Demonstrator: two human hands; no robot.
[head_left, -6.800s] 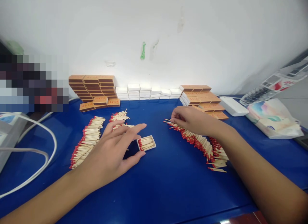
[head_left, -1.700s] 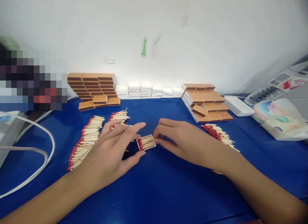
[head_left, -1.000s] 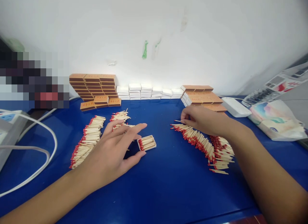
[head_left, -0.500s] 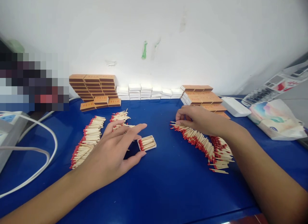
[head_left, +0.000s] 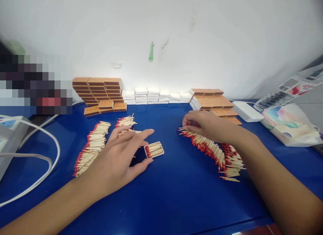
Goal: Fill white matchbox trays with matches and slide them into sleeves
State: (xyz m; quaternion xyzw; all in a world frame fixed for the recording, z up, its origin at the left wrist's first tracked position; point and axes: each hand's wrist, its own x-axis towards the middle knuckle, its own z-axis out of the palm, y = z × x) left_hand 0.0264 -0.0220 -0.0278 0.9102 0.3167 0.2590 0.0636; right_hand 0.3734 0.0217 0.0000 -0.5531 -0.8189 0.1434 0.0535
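A small white matchbox tray partly filled with red-tipped matches lies in the middle of the blue table. My left hand rests flat beside it, fingers spread, thumb and fingertips touching its left end. My right hand is over the far end of the right pile of matches, fingers pinched together on a few matches. A second pile of matches lies left of my left hand, with a smaller heap behind it.
Orange matchbox sleeves are stacked at the back left and back right, with white inner trays between them against the wall. White cables loop at the left. A white adapter and a plastic packet sit right.
My right hand left the tray, went back to the right match pile and has crept slightly left along its far end while pinching matches. My left hand has stayed by the tray.
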